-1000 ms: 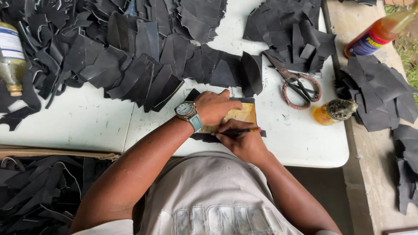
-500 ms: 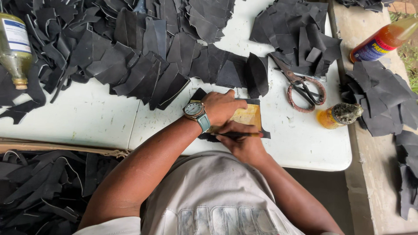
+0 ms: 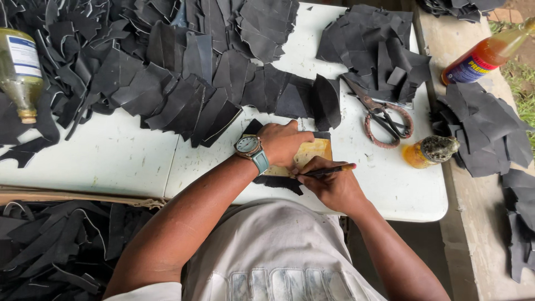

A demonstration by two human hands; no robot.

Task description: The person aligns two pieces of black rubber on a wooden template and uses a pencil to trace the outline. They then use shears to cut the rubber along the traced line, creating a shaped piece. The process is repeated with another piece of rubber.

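My left hand (image 3: 283,142), with a wristwatch (image 3: 248,146) on the wrist, presses flat on a tan cardboard template (image 3: 315,150). The template lies on a black leather piece (image 3: 277,181) near the front edge of the white table (image 3: 122,156). My right hand (image 3: 330,184) grips a dark pen (image 3: 327,170), its tip at the template's lower left edge beside my left hand.
Heaps of black leather cut-outs (image 3: 167,72) cover the table's back half and another pile (image 3: 384,50) lies at the right. Scissors (image 3: 384,117) and a small amber bottle (image 3: 429,151) lie right of my hands. A glass bottle (image 3: 21,72) stands far left, an orange bottle (image 3: 485,53) far right.
My right hand has shifted slightly with the pen along the template's edge. My left hand stays pressed on the template.
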